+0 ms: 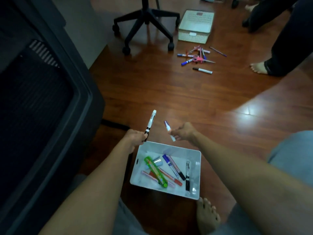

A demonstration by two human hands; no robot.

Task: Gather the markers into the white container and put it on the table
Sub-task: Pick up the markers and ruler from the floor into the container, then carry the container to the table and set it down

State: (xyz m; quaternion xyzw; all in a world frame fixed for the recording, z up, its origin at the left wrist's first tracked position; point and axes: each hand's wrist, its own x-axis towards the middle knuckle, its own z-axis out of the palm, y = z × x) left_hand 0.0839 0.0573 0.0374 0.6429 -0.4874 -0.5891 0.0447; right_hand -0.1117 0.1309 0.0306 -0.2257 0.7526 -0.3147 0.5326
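Markers (171, 170) in white container (196, 156)

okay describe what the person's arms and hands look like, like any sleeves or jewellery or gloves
Both forearms are bare right up to the bottom edge of the picture, with no sleeves visible. The left hand and the right hand are ungloved. No watch, bracelet or ring shows on either wrist or hand, though the light is dim and the fingers look small. No markings are visible.

A single head-worn wide-angle view looks forward and steeply down, close over the white container (193, 153) on the wooden floor (169, 92).
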